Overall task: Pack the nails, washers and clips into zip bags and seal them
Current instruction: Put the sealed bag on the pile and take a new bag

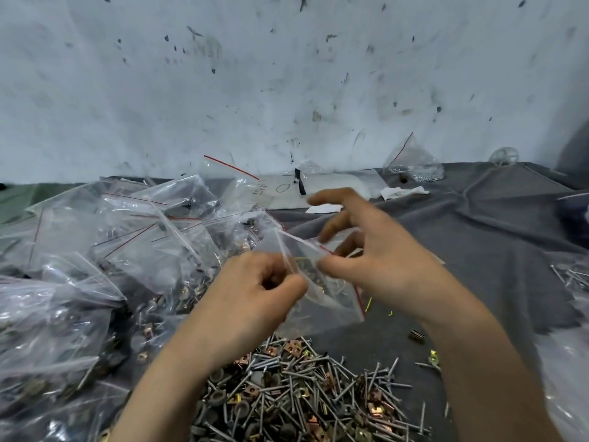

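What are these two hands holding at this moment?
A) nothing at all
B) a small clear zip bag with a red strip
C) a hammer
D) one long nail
B: the left hand and the right hand both pinch a small clear zip bag with a red strip along its edge, held above the loose pile of nails, washers and clips.

The left hand (264,282) is pinching a clear zip bag (322,295) at centre, while the right hand (366,250) is gripping its red-striped edge. A pile of nails, washers and clips (302,393) is lying at 6 o'clock, and filled bags (127,244) are heaping at 9 o'clock.
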`<move>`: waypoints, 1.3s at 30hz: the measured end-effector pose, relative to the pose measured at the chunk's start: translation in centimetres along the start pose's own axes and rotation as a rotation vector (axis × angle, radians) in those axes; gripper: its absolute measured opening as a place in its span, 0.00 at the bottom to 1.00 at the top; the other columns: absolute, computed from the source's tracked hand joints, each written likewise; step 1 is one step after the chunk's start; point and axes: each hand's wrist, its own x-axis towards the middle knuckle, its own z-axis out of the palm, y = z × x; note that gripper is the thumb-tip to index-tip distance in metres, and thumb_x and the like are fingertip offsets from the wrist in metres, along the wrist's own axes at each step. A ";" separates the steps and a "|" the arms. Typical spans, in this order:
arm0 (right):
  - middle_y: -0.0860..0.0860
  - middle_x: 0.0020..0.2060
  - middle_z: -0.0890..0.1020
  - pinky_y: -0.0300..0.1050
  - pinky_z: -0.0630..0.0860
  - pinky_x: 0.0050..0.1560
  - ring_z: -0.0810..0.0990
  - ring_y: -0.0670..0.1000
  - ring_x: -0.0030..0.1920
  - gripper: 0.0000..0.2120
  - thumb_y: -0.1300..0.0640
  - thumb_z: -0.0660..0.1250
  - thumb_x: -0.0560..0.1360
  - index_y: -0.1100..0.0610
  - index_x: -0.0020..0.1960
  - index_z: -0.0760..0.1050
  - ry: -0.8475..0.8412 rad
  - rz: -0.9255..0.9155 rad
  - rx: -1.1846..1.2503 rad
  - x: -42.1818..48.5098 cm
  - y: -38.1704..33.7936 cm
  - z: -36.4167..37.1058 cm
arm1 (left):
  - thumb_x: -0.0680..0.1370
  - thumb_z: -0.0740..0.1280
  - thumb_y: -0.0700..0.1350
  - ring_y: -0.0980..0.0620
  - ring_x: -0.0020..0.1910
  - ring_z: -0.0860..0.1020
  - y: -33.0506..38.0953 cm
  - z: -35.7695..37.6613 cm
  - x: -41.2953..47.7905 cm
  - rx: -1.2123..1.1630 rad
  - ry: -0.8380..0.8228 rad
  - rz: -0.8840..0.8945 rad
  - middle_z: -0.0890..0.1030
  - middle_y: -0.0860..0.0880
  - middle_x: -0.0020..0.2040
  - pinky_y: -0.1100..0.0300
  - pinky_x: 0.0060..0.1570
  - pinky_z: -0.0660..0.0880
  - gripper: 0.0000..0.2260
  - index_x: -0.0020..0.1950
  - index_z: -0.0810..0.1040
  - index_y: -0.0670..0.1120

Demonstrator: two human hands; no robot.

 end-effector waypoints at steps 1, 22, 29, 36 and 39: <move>0.44 0.51 0.77 0.34 0.73 0.37 0.77 0.44 0.35 0.30 0.68 0.70 0.68 0.38 0.60 0.71 -0.050 -0.068 -0.080 0.0 -0.1 0.3 | 0.66 0.59 0.51 0.57 0.22 0.66 0.1 0.1 0.0 0.039 -0.023 0.023 0.73 0.47 0.24 0.59 0.26 0.63 0.11 0.31 0.73 0.45; 0.55 0.43 0.83 0.39 0.74 0.30 0.78 0.51 0.33 0.13 0.52 0.73 0.67 0.59 0.47 0.81 -0.067 0.128 0.807 1.3 4.7 -1.5 | 0.71 0.64 0.59 0.52 0.28 0.73 -0.5 -2.8 -0.4 -0.094 0.153 0.280 0.77 0.47 0.32 0.62 0.28 0.66 0.13 0.38 0.80 0.52; 0.52 0.44 0.82 0.44 0.75 0.50 0.79 0.49 0.43 0.08 0.64 0.66 0.75 0.57 0.52 0.81 -0.024 0.361 -0.105 3.2 11.4 5.0 | 0.74 0.65 0.52 0.56 0.37 0.80 -2.1 -4.1 0.0 -0.027 0.416 0.210 0.81 0.57 0.40 0.69 0.35 0.72 0.07 0.47 0.81 0.61; 0.46 0.70 0.67 0.45 0.63 0.67 0.67 0.50 0.69 0.19 0.57 0.62 0.78 0.51 0.69 0.70 -0.204 0.185 -0.489 2.8 12.8 8.1 | 0.73 0.70 0.54 0.52 0.39 0.78 -2.8 -4.7 -0.1 0.040 0.569 0.169 0.77 0.56 0.43 0.57 0.38 0.74 0.05 0.48 0.81 0.60; 0.46 0.67 0.72 0.51 0.69 0.65 0.71 0.53 0.66 0.16 0.57 0.58 0.81 0.49 0.67 0.72 -0.264 0.186 -0.554 2.8 12.0 9.2 | 0.72 0.65 0.54 0.54 0.38 0.78 -2.7 -4.9 -0.1 0.053 0.561 0.136 0.77 0.56 0.43 0.67 0.34 0.72 0.08 0.48 0.82 0.57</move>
